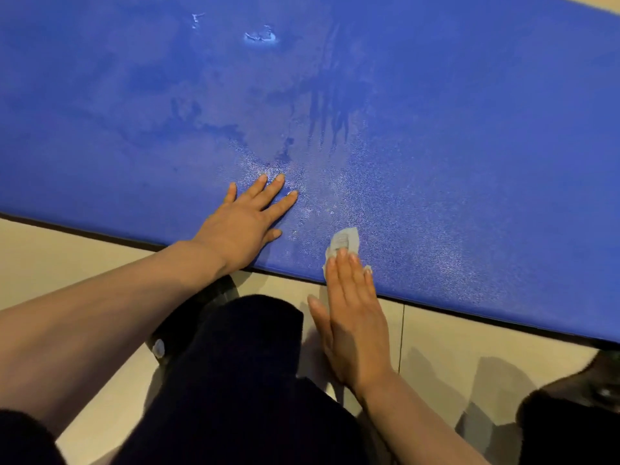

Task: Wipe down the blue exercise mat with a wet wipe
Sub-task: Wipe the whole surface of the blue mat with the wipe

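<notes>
The blue exercise mat (436, 129) lies on the floor and fills the upper part of the view. Darker wet streaks and a shiny damp patch mark its middle, and two small torn spots show near the far side. My left hand (245, 219) rests flat on the mat near its front edge, fingers spread and straight. My right hand (352, 310) lies flat with straight fingers, its fingertips pressing a small crumpled white wet wipe (344, 241) onto the mat just inside the front edge. Most of the wipe sticks out beyond my fingertips.
Beige floor tiles (469, 347) run along the mat's front edge. My dark-clothed knee (241, 364) sits between my arms, close to the mat. A dark object (577, 404) lies at the lower right on the tiles.
</notes>
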